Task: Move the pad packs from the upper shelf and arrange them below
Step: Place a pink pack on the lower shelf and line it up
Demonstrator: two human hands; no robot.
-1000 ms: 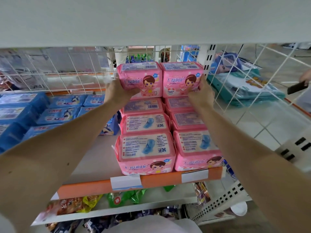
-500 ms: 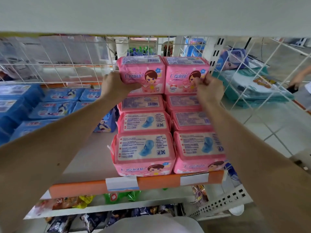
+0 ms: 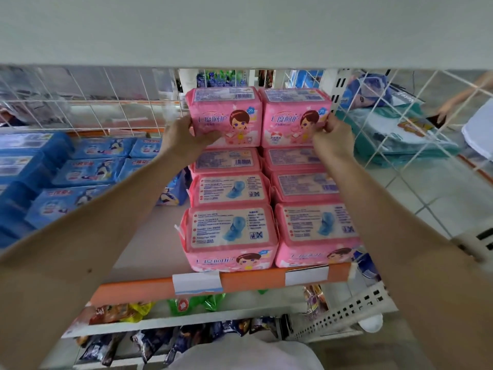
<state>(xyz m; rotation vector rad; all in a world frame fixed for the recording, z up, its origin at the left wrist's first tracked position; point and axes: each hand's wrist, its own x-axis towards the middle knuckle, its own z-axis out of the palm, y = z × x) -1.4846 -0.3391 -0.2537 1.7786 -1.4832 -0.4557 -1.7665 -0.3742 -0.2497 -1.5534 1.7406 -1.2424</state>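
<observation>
Atop the stack [image 3: 232, 231], left hand [image 3: 184, 136] holds left pack [image 3: 226, 116] by its end, right hand [image 3: 334, 136] pinches right pack [image 3: 292, 117]; probably light, soft.

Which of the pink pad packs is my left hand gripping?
The top-left pink pack, upright at the back; left hand grips its left edge, right hand pinches the top-right pink pack.

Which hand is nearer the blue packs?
Left. The left hand holds the top-left pink pack, beside the blue packs; the right hand pinches the top-right pink pack at its far edge, farther away.
</observation>
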